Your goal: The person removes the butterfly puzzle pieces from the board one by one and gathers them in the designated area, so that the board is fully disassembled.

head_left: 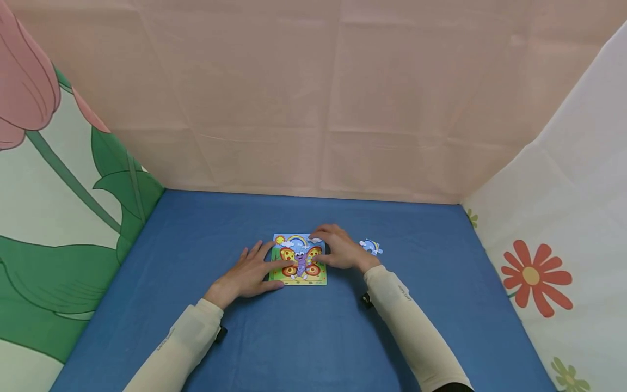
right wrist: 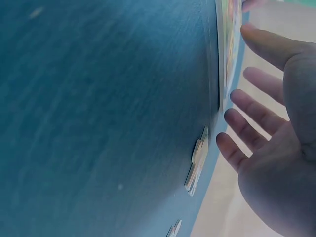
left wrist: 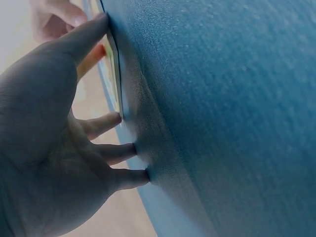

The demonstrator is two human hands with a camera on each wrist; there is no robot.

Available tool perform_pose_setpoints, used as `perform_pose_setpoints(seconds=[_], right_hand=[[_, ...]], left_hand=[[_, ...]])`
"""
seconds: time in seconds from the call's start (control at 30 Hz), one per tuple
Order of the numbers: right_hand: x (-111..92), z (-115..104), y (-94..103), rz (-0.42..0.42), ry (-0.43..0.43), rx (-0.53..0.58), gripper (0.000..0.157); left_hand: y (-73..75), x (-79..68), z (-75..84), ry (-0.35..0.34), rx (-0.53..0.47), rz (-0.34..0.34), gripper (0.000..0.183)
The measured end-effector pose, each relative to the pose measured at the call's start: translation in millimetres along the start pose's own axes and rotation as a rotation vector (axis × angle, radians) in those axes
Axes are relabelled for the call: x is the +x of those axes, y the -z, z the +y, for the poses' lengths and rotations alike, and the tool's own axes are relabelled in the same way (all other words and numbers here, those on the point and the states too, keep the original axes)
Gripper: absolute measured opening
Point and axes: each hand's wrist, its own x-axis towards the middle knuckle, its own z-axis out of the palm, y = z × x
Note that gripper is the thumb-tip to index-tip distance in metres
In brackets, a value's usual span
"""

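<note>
The table (head_left: 294, 337) is blue. Behind it hangs a tan, creased sheet (head_left: 313, 98). The left wall (head_left: 29, 190) has a big pink tulip (head_left: 26, 81) and green leaves (head_left: 54, 272). The right wall (head_left: 563, 179) has a red flower (head_left: 530, 275).

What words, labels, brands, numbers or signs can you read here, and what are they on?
None can be read clearly.
Left sleeve: a short line of dark lettering, too small to read.
Right sleeve: similar dark lettering, also too small.
Puzzle: any print is too small to make out.
</note>
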Motion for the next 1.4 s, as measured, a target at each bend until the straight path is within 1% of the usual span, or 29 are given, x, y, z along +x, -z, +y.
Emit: perform_pose_setpoints(seconds=[0.17,0.37,0.5,0.7,0.87,1.07,1.4], right_hand=[[5,-3,0.3,-0.028,0.015,-0.019,0.054],[7,-7,0.1,-0.064,0.045,-0.063,0.051],[7,-8,0.1,-0.07,0.058,-0.081,0.049],[7,-9,-0.8,-0.071,0.048,-0.087,0.045],[7,-9,-1.8,-0.077,0.029,-0.067,0.041],[8,-11,-0.5,-0.076,0.005,-0.037,0.041],[6,-11,-2.1,-0.046,0.01,-0.024,0.042]], left_hand=[[-0.1,-0.4,0.3,-0.005,-0.001,0.007,0.058],[1.3,-0.2,1.3,0.001,-0.015,-0.006,0.057],[2.2,-0.5,1.5,-0.002,-0.015,0.001,0.058],[0.6,0.4,-0.3,-0.005,-0.003,0.005,0.058],[-1.1,0.6,-0.5,-0.001,-0.006,0.004,0.057],[-0.9,1.4,-0.5,-0.009,0.0,0.017,0.057],[-2.3,1.1,-1.2,-0.002,0.005,0.019,0.058]])
